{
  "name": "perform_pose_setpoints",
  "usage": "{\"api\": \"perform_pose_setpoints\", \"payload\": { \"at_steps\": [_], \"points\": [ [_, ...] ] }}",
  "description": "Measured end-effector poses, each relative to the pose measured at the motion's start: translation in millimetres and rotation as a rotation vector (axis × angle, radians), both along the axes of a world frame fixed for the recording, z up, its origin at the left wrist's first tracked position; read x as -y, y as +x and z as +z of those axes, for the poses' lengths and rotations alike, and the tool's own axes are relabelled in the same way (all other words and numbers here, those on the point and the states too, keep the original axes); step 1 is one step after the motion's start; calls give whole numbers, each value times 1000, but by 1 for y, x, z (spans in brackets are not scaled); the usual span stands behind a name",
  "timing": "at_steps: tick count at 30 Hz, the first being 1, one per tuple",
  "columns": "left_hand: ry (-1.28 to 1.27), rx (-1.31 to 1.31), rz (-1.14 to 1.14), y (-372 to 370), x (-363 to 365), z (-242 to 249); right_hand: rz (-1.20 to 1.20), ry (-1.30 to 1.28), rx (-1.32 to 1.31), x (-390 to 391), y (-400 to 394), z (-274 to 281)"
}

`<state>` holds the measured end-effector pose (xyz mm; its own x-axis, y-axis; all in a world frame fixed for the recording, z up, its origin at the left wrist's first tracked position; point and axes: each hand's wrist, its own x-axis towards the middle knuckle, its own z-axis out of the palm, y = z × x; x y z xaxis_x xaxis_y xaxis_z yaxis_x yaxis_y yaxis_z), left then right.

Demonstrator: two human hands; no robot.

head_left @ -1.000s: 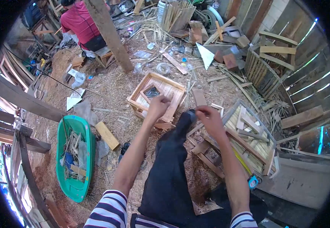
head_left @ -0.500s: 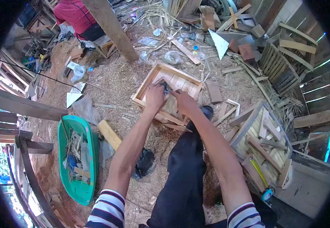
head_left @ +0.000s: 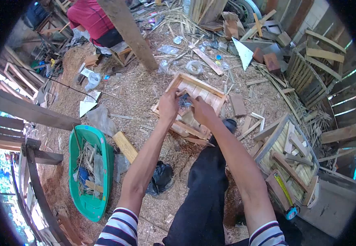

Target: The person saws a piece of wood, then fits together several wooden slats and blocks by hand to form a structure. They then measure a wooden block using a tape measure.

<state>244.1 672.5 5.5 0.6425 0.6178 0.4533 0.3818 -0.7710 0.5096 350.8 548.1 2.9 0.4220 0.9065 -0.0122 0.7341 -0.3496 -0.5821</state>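
My left hand (head_left: 169, 104) and my right hand (head_left: 203, 110) are close together over a shallow wooden box (head_left: 219, 95). Between them is a small bag of dark, shiny bits, perhaps nails (head_left: 184, 101). The left fingers are closed on its left edge, and the right fingers pinch its right side. The box rests on the sawdust floor, its slatted bottom showing behind my hands. My right foot stands against the box's near right corner.
A green tub (head_left: 111, 164) with scraps stands at the left. A wooden post (head_left: 133, 37) rises near a seated person in red (head_left: 90, 18). At the right lie a scrap-filled frame (head_left: 264, 137) and a tape measure (head_left: 291, 212). A black bag (head_left: 160, 177) lies near my leg.
The whole view has shifted slightly, so the scene sits further right and lower. My hands have raised the bag a little, and its contents show more between them.
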Motion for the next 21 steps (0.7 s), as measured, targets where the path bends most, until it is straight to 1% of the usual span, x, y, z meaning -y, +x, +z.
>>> {"api": "perform_pose_setpoints", "payload": {
  "at_steps": [1,2,4,5,6,8,9,10,11,12,13,14,16,17,18,19,20,21],
  "points": [
    [-24,-14,-1,0,2,4,-60,74,-11,-1,-3,5],
    [-18,-13,10,0,5,9,-49,80,-10,0,-3,9],
    [-326,163,-184,3,18,40,-40,342,-143,2,4,19],
    [-434,164,-210,4,28,59,-49,423,-89,7,5,26],
    [-427,176,-206,5,38,75,-40,429,-79,17,5,40],
    [-382,164,-324,13,58,101,-99,464,-203,50,9,74],
    [-389,203,-389,20,67,103,-103,467,-181,70,12,90],
    [-388,219,-410,23,80,119,-175,454,-387,92,14,105],
    [-492,149,-459,27,95,133,-256,440,-590,113,18,120],
    [-602,70,-522,34,114,144,-294,441,-562,135,20,135],
    [-753,86,-611,44,129,142,-299,482,-617,162,22,151],
    [-852,101,-687,47,151,155,-313,524,-669,191,22,162],
    [-832,35,-842,60,192,164,-332,471,-595,247,21,185],
    [-850,23,-909,65,217,172,-406,381,-481,277,17,195],
    [-830,-51,-948,66,240,183,-470,290,-378,304,12,201],
    [-800,-126,-975,68,260,188,-474,251,-194,331,7,204],
    [-802,-145,-1011,72,279,186,-514,254,-193,357,2,204],
    [-728,-172,-1041,75,298,183,-557,255,-122,383,-6,201]
  ]
}}
